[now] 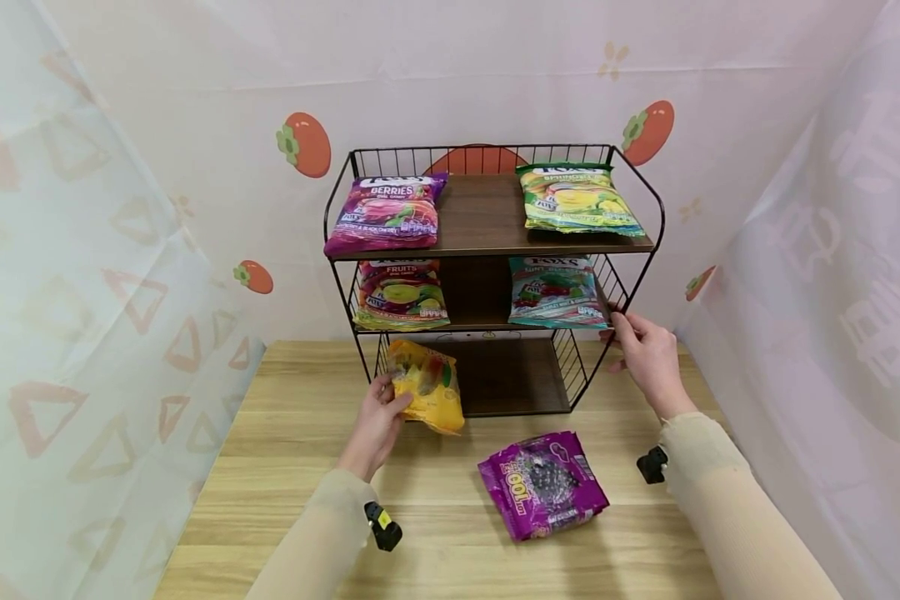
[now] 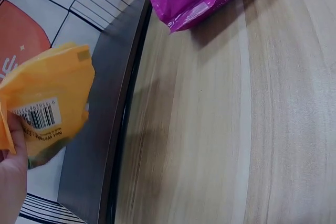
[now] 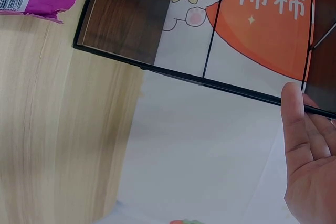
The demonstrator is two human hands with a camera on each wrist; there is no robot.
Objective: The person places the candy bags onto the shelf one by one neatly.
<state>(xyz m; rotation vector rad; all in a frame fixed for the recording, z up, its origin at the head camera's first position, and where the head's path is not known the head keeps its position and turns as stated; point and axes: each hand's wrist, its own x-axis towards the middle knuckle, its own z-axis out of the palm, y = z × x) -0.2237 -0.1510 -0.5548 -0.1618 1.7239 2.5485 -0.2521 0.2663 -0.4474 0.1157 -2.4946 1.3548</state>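
Observation:
My left hand pinches a yellow candy bag by its edge, in front of the left part of the bottom shelf. In the left wrist view the back of this yellow bag shows a barcode. My right hand grips the right side of the black wire rack at middle-shelf height, the thumb in front of the frame. The right wrist view shows that hand at the thin black bar. A purple candy bag lies on the table in front of the rack.
On the top shelf lie a berries candy bag at left and a green-yellow bag at right. The middle shelf holds a fruits candy bag and a teal bag. Printed cloth hangs behind the wooden table.

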